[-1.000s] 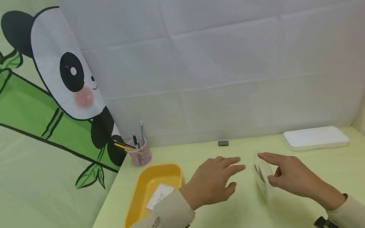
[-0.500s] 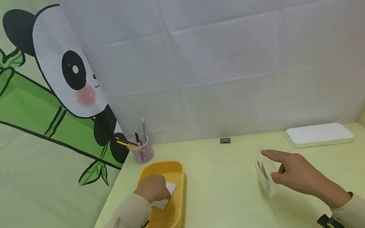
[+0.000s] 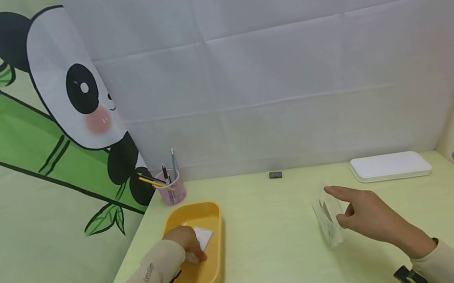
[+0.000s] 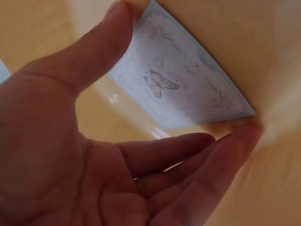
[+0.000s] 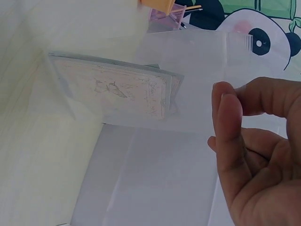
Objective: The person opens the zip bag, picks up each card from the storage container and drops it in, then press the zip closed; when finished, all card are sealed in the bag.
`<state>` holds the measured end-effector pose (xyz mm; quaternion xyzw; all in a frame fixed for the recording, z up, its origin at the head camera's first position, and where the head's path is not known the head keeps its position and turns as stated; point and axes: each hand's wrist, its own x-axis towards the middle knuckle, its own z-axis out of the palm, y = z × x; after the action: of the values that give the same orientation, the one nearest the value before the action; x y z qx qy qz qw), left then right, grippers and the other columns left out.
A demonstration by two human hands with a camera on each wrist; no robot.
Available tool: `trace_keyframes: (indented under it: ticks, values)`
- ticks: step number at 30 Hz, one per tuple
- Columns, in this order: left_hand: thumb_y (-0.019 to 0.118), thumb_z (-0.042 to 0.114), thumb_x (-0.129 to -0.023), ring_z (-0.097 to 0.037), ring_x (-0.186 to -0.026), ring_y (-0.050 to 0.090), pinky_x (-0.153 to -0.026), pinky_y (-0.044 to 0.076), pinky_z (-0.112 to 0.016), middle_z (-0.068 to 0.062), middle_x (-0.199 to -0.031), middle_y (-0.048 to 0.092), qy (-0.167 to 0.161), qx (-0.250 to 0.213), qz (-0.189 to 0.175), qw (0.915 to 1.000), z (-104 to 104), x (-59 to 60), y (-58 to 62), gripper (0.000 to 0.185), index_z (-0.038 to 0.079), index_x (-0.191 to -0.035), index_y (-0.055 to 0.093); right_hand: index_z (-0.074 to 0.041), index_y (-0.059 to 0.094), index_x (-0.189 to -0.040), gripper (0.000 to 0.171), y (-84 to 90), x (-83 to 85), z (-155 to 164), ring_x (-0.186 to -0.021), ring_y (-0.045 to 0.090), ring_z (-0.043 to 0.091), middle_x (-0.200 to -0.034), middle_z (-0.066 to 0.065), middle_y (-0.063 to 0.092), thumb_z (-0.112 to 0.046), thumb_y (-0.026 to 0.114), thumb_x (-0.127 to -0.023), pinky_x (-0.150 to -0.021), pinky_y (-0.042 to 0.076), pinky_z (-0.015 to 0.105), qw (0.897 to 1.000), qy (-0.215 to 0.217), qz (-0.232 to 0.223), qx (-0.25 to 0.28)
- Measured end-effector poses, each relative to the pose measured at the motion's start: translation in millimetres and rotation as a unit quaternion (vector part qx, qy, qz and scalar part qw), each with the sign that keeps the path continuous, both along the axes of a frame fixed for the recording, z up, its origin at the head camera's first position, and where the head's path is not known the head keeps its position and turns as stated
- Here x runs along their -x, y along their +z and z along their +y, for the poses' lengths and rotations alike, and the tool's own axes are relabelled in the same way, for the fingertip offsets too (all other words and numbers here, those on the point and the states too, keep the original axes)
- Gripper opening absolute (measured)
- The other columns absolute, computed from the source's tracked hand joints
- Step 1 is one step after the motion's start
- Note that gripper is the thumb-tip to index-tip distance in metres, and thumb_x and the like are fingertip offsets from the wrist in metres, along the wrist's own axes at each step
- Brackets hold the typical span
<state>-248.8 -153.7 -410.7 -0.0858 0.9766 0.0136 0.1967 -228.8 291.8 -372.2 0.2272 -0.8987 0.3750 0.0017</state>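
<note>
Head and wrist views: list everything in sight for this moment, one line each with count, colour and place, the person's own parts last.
tray: one, yellow, left part of the table.
card: one, white with a small insect drawing, lying in the tray.
clear bag: one, transparent, held upright at mid-table, with pale cards inside.
pen cup: one, pink, back left corner, holding several pens and pencils.
white lid: one, white, back right of the table.
small dark block: one, dark grey, at the back edge.
table: one, light green.
left hand: one, in the tray, thumb and fingers at the card's edges.
right hand: one, pinches the clear bag.
</note>
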Motion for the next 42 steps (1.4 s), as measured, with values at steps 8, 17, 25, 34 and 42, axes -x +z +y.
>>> trace_keyframes:
  ticks: [8, 17, 25, 34, 42]
  values:
    - [0.09, 0.033, -0.071, -0.023, -0.079, 0.054, -0.076, 0.05, -0.037, -0.007, -0.089, 0.061, 0.035, -0.014, -0.008, 0.9993, 11.7, 10.4, 1.0, 0.039, 0.007, -0.088, 0.068, -0.007, 0.048, -0.15, 0.067, 3.0, 24.2, 12.0, -0.067, 0.053, 0.008, -0.147, 0.015, 0.05, 0.0, 0.062, -0.085, -0.053, 0.043, 0.028, 1.0, 0.018, -0.001, -0.004]
    - [0.085, 0.032, -0.075, -0.02, -0.078, 0.055, -0.073, 0.05, -0.034, -0.003, -0.086, 0.061, 0.042, -0.028, -0.016, 0.9986, 29.2, 7.8, 10.3, 0.029, 0.01, -0.087, 0.071, -0.008, 0.048, -0.15, 0.067, 4.2, 35.3, 17.9, -0.067, 0.053, 0.008, -0.147, 0.013, 0.051, 0.0, 0.062, -0.085, -0.053, 0.043, 0.028, 1.0, 0.029, -0.006, -0.004]
    - [0.083, 0.032, -0.076, -0.021, -0.077, 0.055, -0.069, 0.05, -0.033, -0.005, -0.084, 0.06, 0.06, -0.042, -0.012, 0.9972, 30.8, 4.3, 8.5, 0.028, 0.01, -0.085, 0.069, -0.006, 0.048, -0.149, 0.067, 5.0, 35.5, 17.7, -0.067, 0.053, 0.007, -0.147, 0.015, 0.051, 0.001, 0.061, -0.085, -0.054, 0.044, 0.027, 1.0, 0.03, 0.0, -0.004]
    - [0.076, 0.042, -0.075, -0.025, -0.076, 0.055, -0.072, 0.05, -0.041, -0.009, -0.086, 0.058, 0.015, -0.015, 0.031, 0.9993, 18.9, 15.3, 24.2, 0.039, 0.007, -0.089, 0.066, -0.006, 0.048, -0.149, 0.066, 7.8, 35.1, 16.6, -0.066, 0.052, 0.008, -0.146, 0.015, 0.052, 0.001, 0.062, -0.084, -0.053, 0.043, 0.027, 1.0, 0.026, 0.003, -0.005]
    - [0.07, 0.048, -0.075, -0.03, -0.086, 0.056, -0.076, 0.051, -0.048, -0.02, -0.105, 0.056, -0.04, -0.043, 0.164, 0.9847, 21.5, 20.7, 39.3, 0.07, -0.006, -0.118, 0.057, -0.007, 0.049, -0.149, 0.066, 8.9, 34.6, 12.1, -0.065, 0.051, 0.008, -0.145, 0.016, 0.052, 0.002, 0.062, -0.084, -0.052, 0.043, 0.028, 1.0, 0.031, -0.002, -0.003]
